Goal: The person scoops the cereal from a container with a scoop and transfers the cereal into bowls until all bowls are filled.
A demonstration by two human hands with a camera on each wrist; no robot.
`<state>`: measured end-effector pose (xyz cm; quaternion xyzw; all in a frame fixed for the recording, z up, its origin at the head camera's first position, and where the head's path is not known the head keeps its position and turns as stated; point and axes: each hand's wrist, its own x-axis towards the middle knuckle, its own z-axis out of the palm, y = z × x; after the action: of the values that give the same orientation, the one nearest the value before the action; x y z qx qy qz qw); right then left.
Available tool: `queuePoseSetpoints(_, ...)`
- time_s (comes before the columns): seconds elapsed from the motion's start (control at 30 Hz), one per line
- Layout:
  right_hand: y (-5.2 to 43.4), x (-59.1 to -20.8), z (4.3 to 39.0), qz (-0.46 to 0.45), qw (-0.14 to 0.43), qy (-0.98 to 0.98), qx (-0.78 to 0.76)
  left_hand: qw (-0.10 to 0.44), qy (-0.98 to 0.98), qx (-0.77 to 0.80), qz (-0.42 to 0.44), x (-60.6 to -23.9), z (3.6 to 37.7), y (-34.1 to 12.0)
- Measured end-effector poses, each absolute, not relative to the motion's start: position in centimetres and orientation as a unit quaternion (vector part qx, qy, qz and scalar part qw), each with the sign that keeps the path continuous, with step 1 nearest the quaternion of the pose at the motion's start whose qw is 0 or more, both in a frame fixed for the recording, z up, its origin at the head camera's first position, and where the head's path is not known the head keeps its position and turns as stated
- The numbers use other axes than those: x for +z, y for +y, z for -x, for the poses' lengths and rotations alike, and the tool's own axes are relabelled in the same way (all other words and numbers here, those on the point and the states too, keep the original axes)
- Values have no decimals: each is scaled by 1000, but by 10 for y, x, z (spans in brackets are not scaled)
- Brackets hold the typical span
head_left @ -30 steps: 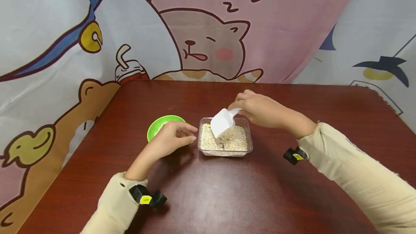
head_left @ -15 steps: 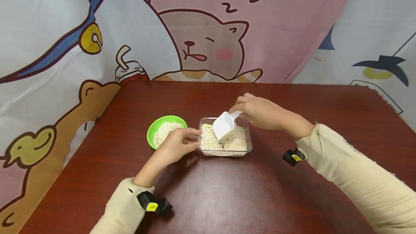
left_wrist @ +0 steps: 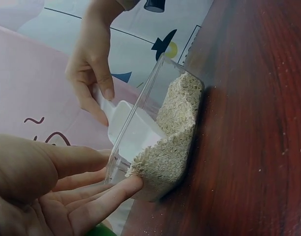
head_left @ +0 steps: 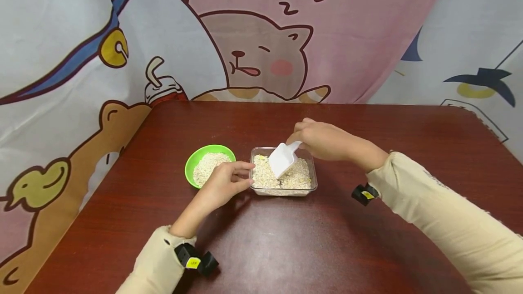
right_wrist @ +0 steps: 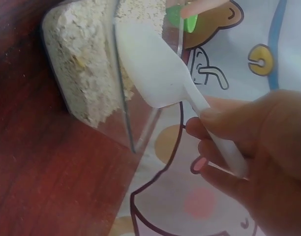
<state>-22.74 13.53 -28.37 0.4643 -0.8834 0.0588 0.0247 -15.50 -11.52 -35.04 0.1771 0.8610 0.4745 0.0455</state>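
A clear rectangular container point(head_left: 283, 191) of oat flakes stands on the table. My right hand point(head_left: 320, 139) grips the handle of a white scoop point(head_left: 282, 159) above it. The scoop's front edge dips into the oats, plain in the left wrist view, where the scoop bowl point(left_wrist: 133, 130) slants down behind the clear wall. Against the container's left side rest the fingertips of my left hand point(head_left: 224, 180), fairly straight and not wrapped round it. In the right wrist view my thumb and fingers are curled round the scoop handle point(right_wrist: 224, 147).
Left of the container sits a green bowl point(head_left: 189, 173) with pale oat flakes in it, partly behind my left hand. A dark red-brown table point(head_left: 269, 248) lies under everything. A printed cloth point(head_left: 347, 35) hangs behind the table.
My left hand has moved right from over the green bowl to the container's left side. The scoop has shifted slightly right and down into the oats.
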Motion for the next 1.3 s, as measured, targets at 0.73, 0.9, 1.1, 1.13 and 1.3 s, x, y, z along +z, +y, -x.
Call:
queuePoseSetpoints(0.73,129,-308,233,-471,-16,-868,153,61,861,475,-172,-347,158,-115)
queuePoseSetpoints(0.9,129,-315,229,-464,-6,-868,178,62,863,474,-164,-347,158,-114)
queuePoseSetpoints(1.1,132,-325,222,-456,0,-864,211,61,863,473,-166,-347,158,-114)
queuePoseSetpoints(1.13,132,-327,220,-457,2,-863,216,63,863,474,-166,-347,158,-114)
queuePoseSetpoints(1.3,136,-334,217,-453,10,-860,233,64,864,473,-162,-347,159,-114)
